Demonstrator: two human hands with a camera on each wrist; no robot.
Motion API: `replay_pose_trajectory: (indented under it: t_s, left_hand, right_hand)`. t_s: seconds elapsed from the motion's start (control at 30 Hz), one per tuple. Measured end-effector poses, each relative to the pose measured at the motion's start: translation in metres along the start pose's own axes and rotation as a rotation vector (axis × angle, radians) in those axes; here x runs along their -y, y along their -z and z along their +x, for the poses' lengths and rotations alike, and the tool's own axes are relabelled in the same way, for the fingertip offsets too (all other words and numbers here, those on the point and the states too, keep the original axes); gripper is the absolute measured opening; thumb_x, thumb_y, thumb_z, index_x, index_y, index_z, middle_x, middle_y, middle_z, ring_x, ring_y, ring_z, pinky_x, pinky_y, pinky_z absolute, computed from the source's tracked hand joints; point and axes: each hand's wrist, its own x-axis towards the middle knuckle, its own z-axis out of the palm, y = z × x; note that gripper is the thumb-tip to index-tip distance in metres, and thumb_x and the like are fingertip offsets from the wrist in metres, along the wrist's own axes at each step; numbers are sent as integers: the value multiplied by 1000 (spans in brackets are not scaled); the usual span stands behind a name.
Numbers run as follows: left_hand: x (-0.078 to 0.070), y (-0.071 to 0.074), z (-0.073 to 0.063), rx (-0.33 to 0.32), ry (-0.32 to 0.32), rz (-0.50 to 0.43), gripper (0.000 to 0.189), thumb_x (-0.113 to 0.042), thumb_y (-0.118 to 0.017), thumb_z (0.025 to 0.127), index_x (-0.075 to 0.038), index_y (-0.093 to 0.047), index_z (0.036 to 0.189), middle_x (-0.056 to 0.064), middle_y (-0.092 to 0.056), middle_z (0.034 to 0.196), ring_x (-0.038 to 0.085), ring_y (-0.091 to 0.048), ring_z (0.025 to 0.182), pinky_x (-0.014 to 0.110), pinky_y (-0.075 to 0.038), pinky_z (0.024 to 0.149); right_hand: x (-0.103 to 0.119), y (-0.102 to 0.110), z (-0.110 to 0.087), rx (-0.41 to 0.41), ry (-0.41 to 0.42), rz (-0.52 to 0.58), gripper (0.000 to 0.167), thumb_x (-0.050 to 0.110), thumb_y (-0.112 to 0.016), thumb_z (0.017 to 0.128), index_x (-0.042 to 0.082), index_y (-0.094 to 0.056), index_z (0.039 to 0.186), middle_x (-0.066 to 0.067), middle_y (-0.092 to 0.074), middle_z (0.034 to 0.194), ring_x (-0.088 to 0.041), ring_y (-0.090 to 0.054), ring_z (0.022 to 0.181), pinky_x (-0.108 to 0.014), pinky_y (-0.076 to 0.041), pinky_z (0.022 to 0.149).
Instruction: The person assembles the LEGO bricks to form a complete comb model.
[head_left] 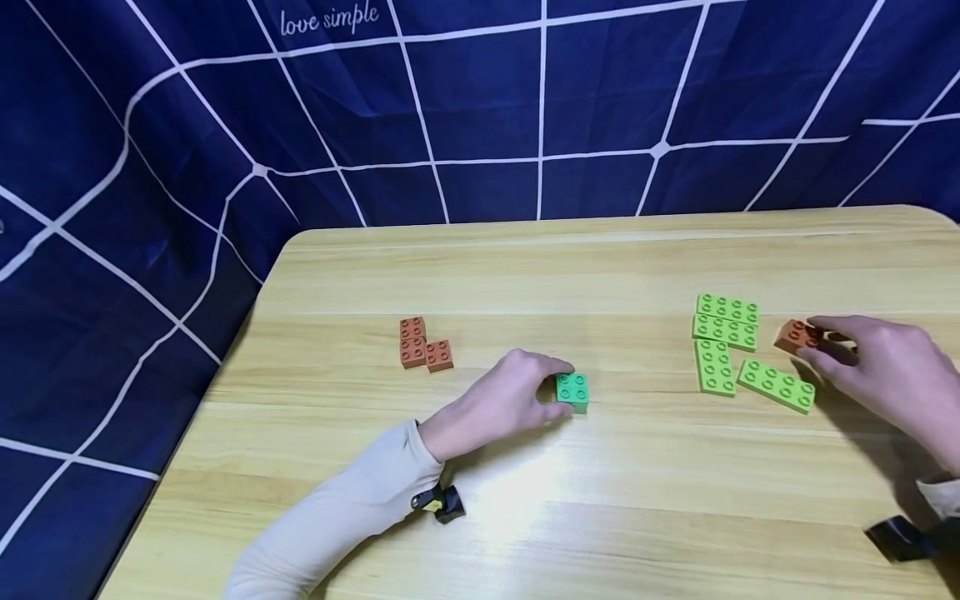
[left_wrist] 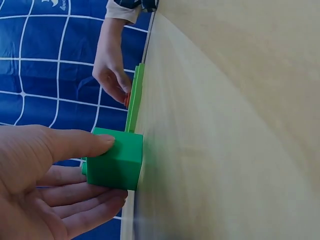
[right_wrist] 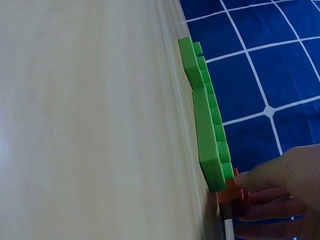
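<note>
Between thumb and fingers my left hand [head_left: 504,398] pinches a green toy building brick [head_left: 572,390] near the middle of the table. In the left wrist view that green brick [left_wrist: 116,159] stands right at the tabletop, thumb on one side and fingers on the other. At the right, my right hand [head_left: 888,367] pinches a red-brown building brick [head_left: 795,336]. The right wrist view shows this red-brown brick [right_wrist: 231,198] partly behind the thumb. Just left of it lie several lime-green bricks [head_left: 725,331], one of them a long brick [head_left: 777,386] set at an angle.
Three red-brown bricks [head_left: 413,351] sit together on the left part of the wooden table [head_left: 360,275]. A dark blue curtain with white lines [head_left: 480,108] hangs along the table's back and left edges. Dark wrist devices [head_left: 442,503] are worn on both arms.
</note>
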Motion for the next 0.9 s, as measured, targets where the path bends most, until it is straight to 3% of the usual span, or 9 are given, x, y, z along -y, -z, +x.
replay_pose_trajectory:
  t_s: [0.3,0.43,0.63,0.9]
  left_hand:
    - [2,0,0,-23,-13,-32,47,-7,-90,92,13,-71,130,22,-78,116,15,-71,86,11,-56,79]
    - [3,-1,-1,-16,-9,-35,45,-7,-89,93,12,-71,130,21,-79,114,12,-67,81,11,-54,74]
    - [5,-1,-1,-15,-24,-40,46,-9,-90,93,11,-72,131,21,-79,115,15,-72,88,12,-56,81]
    - [19,-7,2,-63,-85,-175,43,-4,-92,89,13,-74,124,21,-80,111,26,-80,98,13,-59,86]
  right_hand:
    - [-2,-2,0,4,-23,-12,37,-2,-81,88,-21,-64,115,-48,-64,111,-69,-63,87,-77,-50,67]
    - [-1,-3,0,-2,-18,-18,37,-7,-82,83,-22,-64,112,-48,-65,105,-67,-63,81,-75,-50,64]
    - [1,-4,1,-22,-12,-11,36,-11,-83,80,-21,-66,109,-44,-66,96,-51,-64,64,-67,-48,52]
    - [4,0,0,26,-62,-22,39,-7,-84,82,-22,-64,112,-45,-65,100,-57,-64,71,-70,-49,56]
